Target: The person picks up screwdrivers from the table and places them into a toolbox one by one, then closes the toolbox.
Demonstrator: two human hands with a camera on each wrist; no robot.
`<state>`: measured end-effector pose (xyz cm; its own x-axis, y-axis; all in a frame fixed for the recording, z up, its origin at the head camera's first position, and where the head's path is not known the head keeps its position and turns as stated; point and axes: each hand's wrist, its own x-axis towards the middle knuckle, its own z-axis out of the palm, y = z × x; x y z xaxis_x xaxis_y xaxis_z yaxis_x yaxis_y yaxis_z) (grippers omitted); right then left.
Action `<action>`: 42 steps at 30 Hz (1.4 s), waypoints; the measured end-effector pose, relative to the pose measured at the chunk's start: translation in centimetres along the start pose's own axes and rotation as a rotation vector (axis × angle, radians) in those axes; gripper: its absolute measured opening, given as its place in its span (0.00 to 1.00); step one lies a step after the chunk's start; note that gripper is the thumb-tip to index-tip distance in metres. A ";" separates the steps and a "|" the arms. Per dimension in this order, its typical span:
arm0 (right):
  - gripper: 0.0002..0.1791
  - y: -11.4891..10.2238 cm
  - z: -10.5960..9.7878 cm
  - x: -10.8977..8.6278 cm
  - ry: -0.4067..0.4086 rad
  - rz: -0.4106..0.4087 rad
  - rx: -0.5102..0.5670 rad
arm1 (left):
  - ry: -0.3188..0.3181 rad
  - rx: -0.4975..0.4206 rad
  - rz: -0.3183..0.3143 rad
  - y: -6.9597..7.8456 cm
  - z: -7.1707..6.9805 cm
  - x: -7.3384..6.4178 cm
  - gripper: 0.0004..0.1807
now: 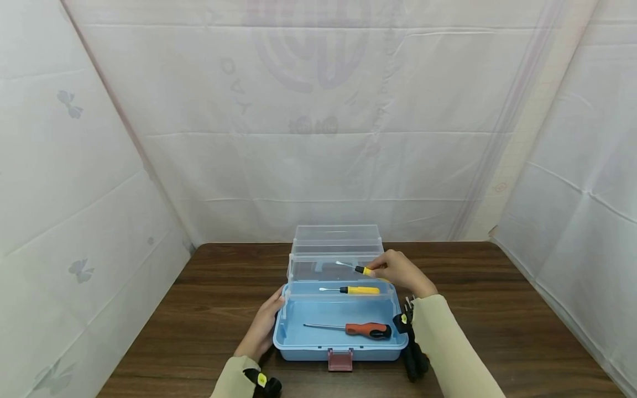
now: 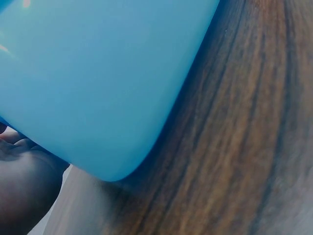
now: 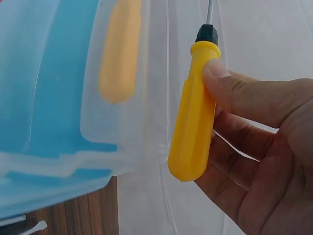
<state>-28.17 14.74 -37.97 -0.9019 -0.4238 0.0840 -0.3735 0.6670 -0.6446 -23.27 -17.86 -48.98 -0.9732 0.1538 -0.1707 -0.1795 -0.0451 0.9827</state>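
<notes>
Blue toolbox [image 1: 340, 354] on the desk [image 1: 189, 337], well in from left and right edges. Clear lid [image 1: 337, 233] up at the box's back edge; red latch [image 1: 340, 362] undone at its front edge. Right hand [image 1: 400, 273]: thumb and fingers pinching a yellow-handled screwdriver [image 3: 191, 117], in the air near the box's back right corner, tip toward left. Left hand [image 1: 264, 323]: against the box's left edge; fingers partly hidden, cannot tell how far bent. Second yellow screwdriver [image 1: 362, 290] in a clear tray [image 1: 302, 297] along the back edge; red-black screwdriver [image 1: 368, 330] on box floor, nearer front edge. Dark-handled items [image 1: 415, 362] just outside right edge, kind unclear. Probably partway: box open, two screwdrivers at rest inside, held one not set down, lid not closed.
</notes>
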 end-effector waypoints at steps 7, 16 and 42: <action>0.09 -0.2 0.6 0.3 -0.021 -0.017 0.009 | -0.002 0.000 0.014 -0.2 0.0 -0.2 0.30; 0.09 -0.3 1.5 0.7 -0.018 -0.034 -0.001 | 0.004 0.002 0.025 -0.3 0.0 -0.3 0.30; 0.09 -0.6 3.1 1.1 -0.033 -0.011 -0.011 | -0.002 -0.010 0.020 -0.2 -0.1 0.0 0.30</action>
<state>-28.27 11.98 -39.88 -0.8903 -0.4507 0.0659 -0.3856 0.6687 -0.6358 -23.26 -17.93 -49.19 -0.9764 0.1548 -0.1506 -0.1612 -0.0586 0.9852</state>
